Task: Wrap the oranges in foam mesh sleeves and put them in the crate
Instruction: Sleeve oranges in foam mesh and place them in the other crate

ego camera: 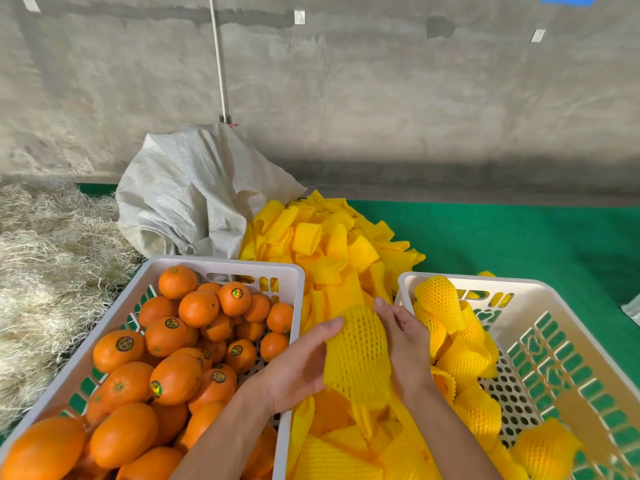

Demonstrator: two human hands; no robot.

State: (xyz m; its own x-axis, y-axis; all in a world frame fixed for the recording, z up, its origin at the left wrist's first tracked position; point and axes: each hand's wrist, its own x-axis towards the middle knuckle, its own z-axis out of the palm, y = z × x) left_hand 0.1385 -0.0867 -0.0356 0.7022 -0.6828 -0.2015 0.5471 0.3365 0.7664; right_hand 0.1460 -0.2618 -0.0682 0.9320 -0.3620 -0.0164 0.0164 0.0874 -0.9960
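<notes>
Two crates flank the work: the left crate [221,263] heaped with bare oranges [199,308], the right crate [540,289] holding a few wrapped ones [438,299]. Between them, the left hand [298,368] and right hand [405,341] press flat against a yellow mesh sleeve [358,355], fingers mostly straight, cupping it from both sides. Whether an orange sits fully inside I cannot tell; if the sleeve's lower end gapes, fruit could slide out onto the loose sleeve pile [329,244]. Everything rests on green matting [519,244], with straw [52,254] and a woven sack [194,192] against a concrete wall [381,98].
</notes>
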